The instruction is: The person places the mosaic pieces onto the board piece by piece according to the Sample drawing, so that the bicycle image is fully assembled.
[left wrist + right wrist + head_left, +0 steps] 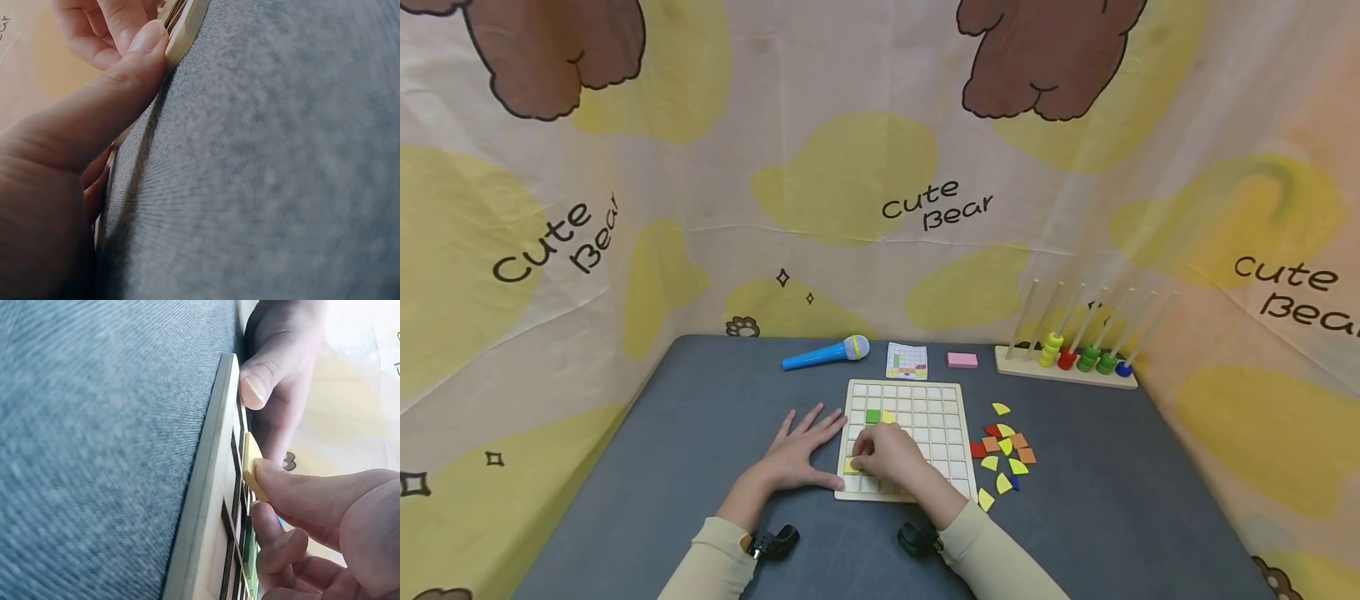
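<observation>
A wooden grid board [947, 442] lies on the table. My left hand [797, 455] spreads its straight fingers along the board's left side, with the thumb resting on the near left corner. With thumb and fingertips, my right hand [891, 454] pinches a yellow tile [252, 464] over a cell near that corner. In the head view the same yellow tile [850, 466] shows partly beside the fingers. A green square tile [872, 416] and a yellow tile [888, 417] sit in cells further up the board; the right hand hides several cells.
Loose yellow tiles [1001, 408], orange tiles [1026, 455] and a few red and blue ones lie right of the board. Behind it are a blue toy microphone [816, 356], a pattern card [907, 362], a pink block [962, 360] and a bead peg stand [1060, 367].
</observation>
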A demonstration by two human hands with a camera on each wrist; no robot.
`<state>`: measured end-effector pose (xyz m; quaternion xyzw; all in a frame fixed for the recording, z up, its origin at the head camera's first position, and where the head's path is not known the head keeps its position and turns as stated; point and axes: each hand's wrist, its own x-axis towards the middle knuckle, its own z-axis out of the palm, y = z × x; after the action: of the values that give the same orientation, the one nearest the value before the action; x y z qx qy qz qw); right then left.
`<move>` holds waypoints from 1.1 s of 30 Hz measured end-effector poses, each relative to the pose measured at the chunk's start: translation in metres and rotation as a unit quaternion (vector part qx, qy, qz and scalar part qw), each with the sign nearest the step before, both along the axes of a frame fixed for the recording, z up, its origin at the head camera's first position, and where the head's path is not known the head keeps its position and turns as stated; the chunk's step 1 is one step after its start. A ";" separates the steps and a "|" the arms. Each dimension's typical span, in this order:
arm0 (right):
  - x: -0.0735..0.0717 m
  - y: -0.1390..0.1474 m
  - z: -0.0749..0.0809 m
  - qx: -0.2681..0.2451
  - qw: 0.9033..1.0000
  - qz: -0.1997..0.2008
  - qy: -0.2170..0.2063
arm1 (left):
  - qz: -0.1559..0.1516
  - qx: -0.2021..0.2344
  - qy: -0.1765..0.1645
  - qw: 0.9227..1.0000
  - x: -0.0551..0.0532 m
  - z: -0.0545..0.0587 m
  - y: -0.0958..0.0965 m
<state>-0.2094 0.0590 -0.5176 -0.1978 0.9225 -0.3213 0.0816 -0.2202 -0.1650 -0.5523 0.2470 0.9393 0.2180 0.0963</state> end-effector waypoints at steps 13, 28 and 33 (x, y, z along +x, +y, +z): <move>0.000 0.013 0.007 -0.024 1.000 -0.013 0.000 | -0.004 0.001 0.000 1.000 -0.001 0.000 0.001; 0.002 0.070 0.026 -0.037 0.997 -0.068 -0.017 | 0.009 -0.015 -0.011 1.000 -0.001 0.002 0.001; 0.005 0.086 0.028 -0.037 0.995 -0.088 -0.024 | 0.004 -0.004 -0.009 1.000 -0.001 0.001 0.001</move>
<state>-0.2044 0.1449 -0.4895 -0.1106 0.9217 -0.3656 0.0678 -0.2211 -0.1645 -0.5510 0.2410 0.9401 0.2170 0.1048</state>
